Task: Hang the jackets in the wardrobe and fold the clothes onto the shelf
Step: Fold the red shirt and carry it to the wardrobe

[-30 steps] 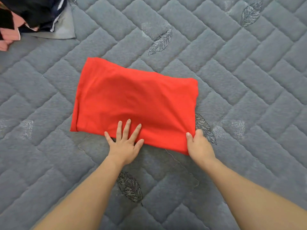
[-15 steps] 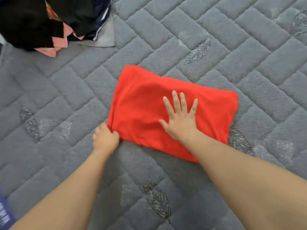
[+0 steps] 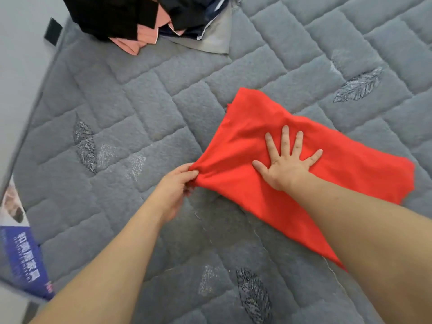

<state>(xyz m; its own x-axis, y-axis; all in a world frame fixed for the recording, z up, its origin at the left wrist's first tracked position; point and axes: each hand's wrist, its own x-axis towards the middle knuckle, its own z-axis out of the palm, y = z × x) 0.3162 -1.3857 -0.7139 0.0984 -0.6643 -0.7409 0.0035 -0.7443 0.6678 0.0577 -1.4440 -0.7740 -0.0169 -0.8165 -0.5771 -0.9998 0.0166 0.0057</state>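
A folded red garment point(image 3: 339, 174) lies on the grey quilted mattress point(image 3: 145, 108), right of the middle. My right hand point(image 3: 286, 160) presses flat on its centre with fingers spread. My left hand point(image 3: 174, 190) pinches the garment's near left corner and lifts it a little off the mattress, so the cloth bunches there. My right forearm covers the garment's near right edge.
A heap of dark, pink and grey clothes point(image 3: 145, 17) sits at the mattress's far left. The mattress edge and a pale wall point(image 3: 18, 66) run along the left. A blue printed label point(image 3: 21, 260) hangs at the near left edge.
My right hand moved from the garment's right corner to press its centre. My left hand went from resting flat on the near edge to the left corner, which it now pinches and raises. View swung left.
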